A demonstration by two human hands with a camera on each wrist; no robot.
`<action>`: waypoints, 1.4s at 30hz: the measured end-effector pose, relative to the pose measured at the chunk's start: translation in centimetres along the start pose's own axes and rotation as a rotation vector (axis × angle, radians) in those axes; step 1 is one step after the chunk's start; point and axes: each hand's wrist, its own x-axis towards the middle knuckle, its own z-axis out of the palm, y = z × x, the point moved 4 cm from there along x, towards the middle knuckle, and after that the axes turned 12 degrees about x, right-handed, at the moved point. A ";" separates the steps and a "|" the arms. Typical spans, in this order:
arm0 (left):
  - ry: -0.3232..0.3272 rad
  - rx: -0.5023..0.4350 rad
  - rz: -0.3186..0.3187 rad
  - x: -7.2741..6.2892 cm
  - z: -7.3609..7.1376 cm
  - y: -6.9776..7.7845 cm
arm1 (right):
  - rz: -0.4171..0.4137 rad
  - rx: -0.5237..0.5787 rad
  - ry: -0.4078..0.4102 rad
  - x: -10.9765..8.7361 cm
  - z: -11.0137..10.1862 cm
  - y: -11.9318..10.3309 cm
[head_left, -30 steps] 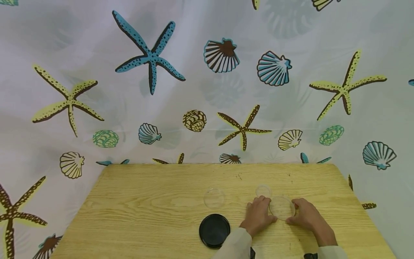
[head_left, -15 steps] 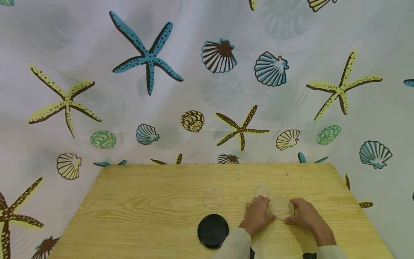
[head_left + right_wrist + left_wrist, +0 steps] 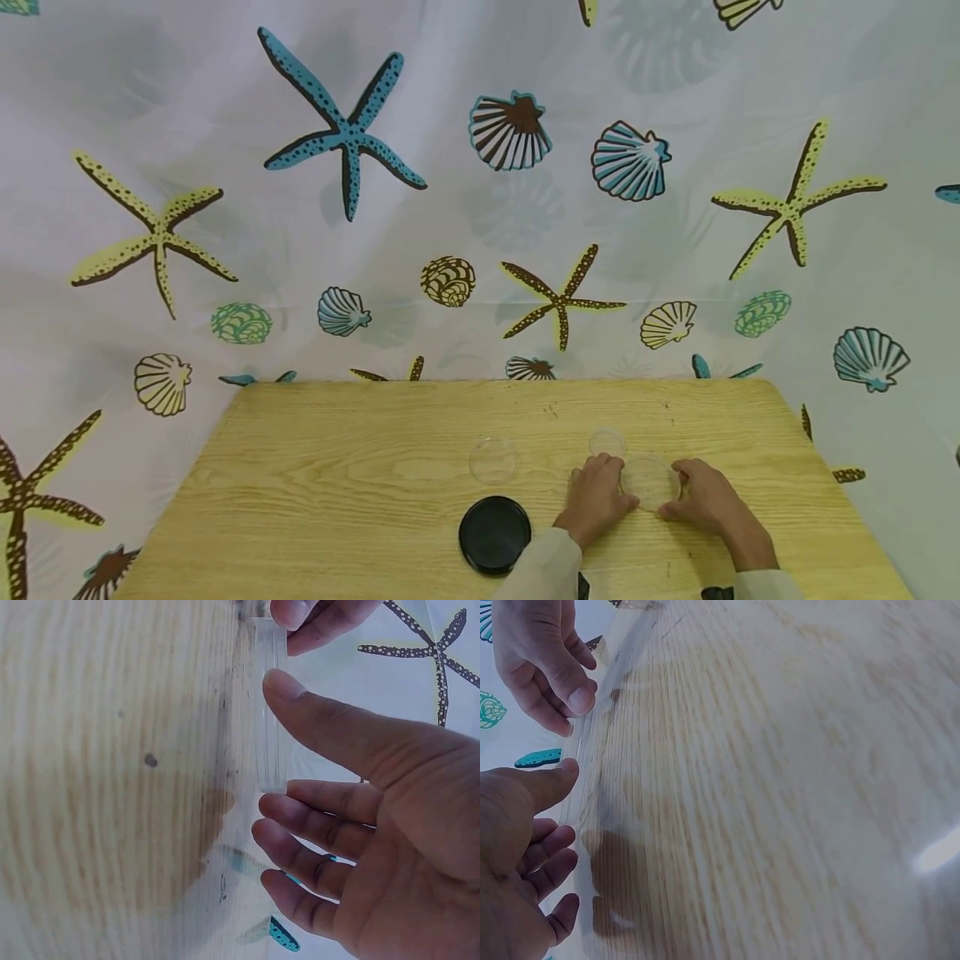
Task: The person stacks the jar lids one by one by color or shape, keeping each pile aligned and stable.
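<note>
A clear round dish (image 3: 649, 483) lies flat on the wooden table, held at its edge between both hands. My left hand (image 3: 597, 497) holds its left side, thumb toward me and fingers beyond. On the opposite side, my right hand (image 3: 707, 497) spans the rim with thumb and index finger. From the right wrist, the dish (image 3: 271, 720) appears side-on as a low, ridged transparent wall, with the right thumb (image 3: 300, 694) against it. A smaller clear disc (image 3: 606, 442) lies just past the left fingertips.
Left of the hands, another clear disc (image 3: 494, 461) rests on the table (image 3: 337, 492). Nearer to me sits a black round lid (image 3: 495, 535), close to the left sleeve (image 3: 546, 567). A curtain (image 3: 450, 208) with starfish and shells hangs behind the table's far edge.
</note>
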 end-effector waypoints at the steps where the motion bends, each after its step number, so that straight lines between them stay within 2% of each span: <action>1: 0.000 -0.002 -0.001 0.0 -0.1 0.0 | -0.003 -0.004 0.001 0.0 0.0 0.0; 11: 0.008 -0.044 0.017 -0.1 -0.5 -0.3 | -0.023 0.004 0.001 -0.1 -0.1 -0.2; 17: 0.011 -0.102 0.025 -0.2 -0.7 -0.8 | -0.058 -0.005 0.004 0.0 0.1 -0.3; 26: -0.006 -0.139 0.044 0.0 -1.0 -1.1 | -0.012 0.013 0.004 -0.5 -0.2 -1.2; 38: -0.029 -0.234 0.062 -0.5 -2.6 -1.5 | -0.039 0.065 -0.009 -1.0 -0.7 -2.1; 42: -0.009 -0.240 0.072 -0.6 -3.3 -1.6 | -0.044 0.069 -0.008 -1.0 -0.9 -2.5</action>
